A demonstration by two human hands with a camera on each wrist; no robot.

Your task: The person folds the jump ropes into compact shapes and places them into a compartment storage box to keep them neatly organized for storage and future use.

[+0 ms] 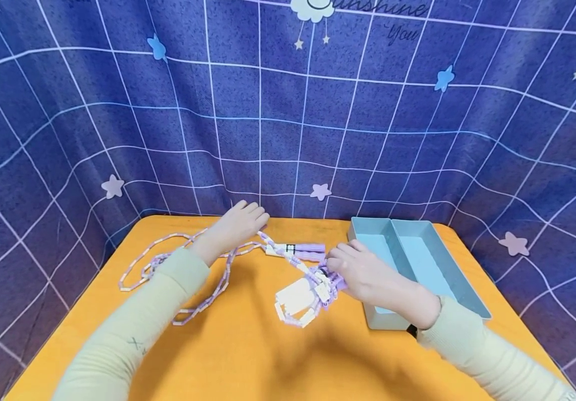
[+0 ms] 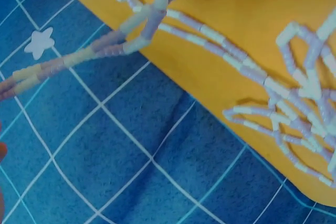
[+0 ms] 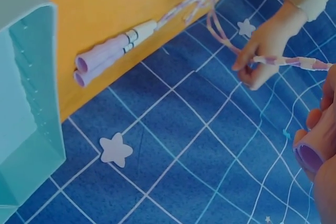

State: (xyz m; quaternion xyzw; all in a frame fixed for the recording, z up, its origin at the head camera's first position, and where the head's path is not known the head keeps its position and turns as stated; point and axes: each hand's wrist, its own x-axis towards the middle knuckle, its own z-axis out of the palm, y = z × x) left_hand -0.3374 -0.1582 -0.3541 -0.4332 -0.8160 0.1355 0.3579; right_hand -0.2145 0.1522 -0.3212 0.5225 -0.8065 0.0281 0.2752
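A: Your right hand (image 1: 363, 274)?
B: Grips a purple handle (image 3: 318, 142), largely covered by your fingers. The beaded rope (image 1: 324, 291) bunches beside it; a second handle pair (image 1: 308, 248) lies beyond, on the table (image 1: 208, 356).
A: Your left hand (image 1: 238, 224)?
B: Pinches the beaded rope; nearly cut off in the left wrist view.

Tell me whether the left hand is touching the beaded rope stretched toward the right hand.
Touching. The right wrist view shows the left hand gripping the beaded rope in its curled fingers, with beads running out from the grip.
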